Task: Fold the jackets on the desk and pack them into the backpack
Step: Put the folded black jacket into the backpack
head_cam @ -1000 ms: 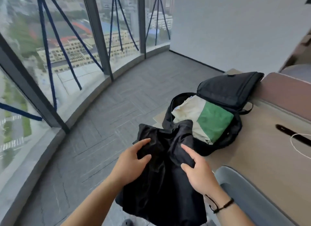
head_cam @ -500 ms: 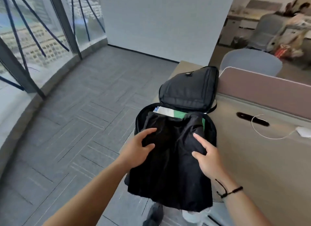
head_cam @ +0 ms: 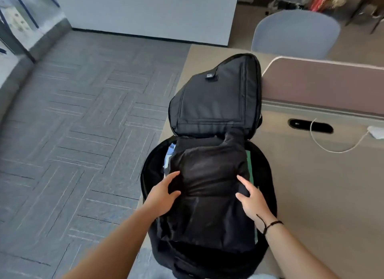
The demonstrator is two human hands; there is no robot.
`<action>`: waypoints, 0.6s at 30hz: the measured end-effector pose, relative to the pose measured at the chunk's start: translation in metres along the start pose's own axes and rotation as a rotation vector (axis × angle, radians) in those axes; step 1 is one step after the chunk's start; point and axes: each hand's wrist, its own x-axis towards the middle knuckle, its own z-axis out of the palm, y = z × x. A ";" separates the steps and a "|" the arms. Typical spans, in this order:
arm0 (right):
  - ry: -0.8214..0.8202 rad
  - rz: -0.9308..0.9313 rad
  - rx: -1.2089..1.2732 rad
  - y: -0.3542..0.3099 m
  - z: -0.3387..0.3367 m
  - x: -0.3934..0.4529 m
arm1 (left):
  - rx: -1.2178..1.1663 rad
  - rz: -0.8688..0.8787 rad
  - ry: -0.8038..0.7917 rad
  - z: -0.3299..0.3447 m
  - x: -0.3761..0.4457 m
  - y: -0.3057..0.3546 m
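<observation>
A black backpack [head_cam: 267, 174] lies open at the desk's left edge, its flap [head_cam: 218, 100] thrown back. A folded black jacket [head_cam: 209, 195] now lies inside the main compartment, covering most of it. Slivers of a green garment [head_cam: 249, 164] and a pale one [head_cam: 169, 154] show beneath it at the sides. My left hand [head_cam: 164, 195] grips the jacket's left edge, thumb on top. My right hand [head_cam: 252, 197] holds the right edge the same way, with a black cord on the wrist.
The beige desk [head_cam: 322, 195] stretches to the right, with a pink-grey divider panel [head_cam: 324, 87], a cable slot [head_cam: 310, 126] and a white cable [head_cam: 332, 147]. A grey-blue chair [head_cam: 295, 33] stands behind the divider. Grey carpet floor [head_cam: 72, 133] lies left of the desk edge.
Both hands carried the black jacket forward from in front of the bag and lowered it into the open backpack, over the green and pale garments. My view swung right, toward the desk.
</observation>
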 end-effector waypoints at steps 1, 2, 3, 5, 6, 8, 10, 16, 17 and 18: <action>-0.003 0.003 -0.015 0.002 0.001 0.000 | -0.014 -0.007 -0.011 0.001 0.004 -0.006; -0.007 0.009 -0.030 0.003 0.002 0.001 | -0.029 -0.011 -0.016 0.002 0.007 -0.011; -0.005 0.012 -0.038 0.003 0.003 0.003 | -0.043 -0.011 -0.022 0.002 0.011 -0.014; 0.016 0.024 -0.051 0.001 0.009 0.007 | -0.047 -0.011 -0.042 0.000 0.018 -0.018; 0.024 0.035 -0.074 -0.002 0.011 0.007 | -0.035 -0.016 -0.055 0.000 0.020 -0.019; 0.072 0.063 -0.138 -0.007 0.018 0.002 | 0.042 0.003 -0.075 -0.001 0.022 -0.017; 0.149 0.103 -0.216 -0.010 0.026 -0.010 | 0.254 0.042 -0.058 -0.007 0.020 -0.009; 0.349 0.215 -0.308 -0.026 0.027 -0.085 | 0.652 0.379 0.026 -0.020 0.004 0.036; 0.404 0.211 -0.308 -0.030 0.024 -0.100 | 0.614 0.468 -0.005 -0.020 0.002 0.047; 0.462 0.206 -0.310 -0.034 0.021 -0.116 | 0.578 0.553 -0.052 -0.016 -0.002 0.058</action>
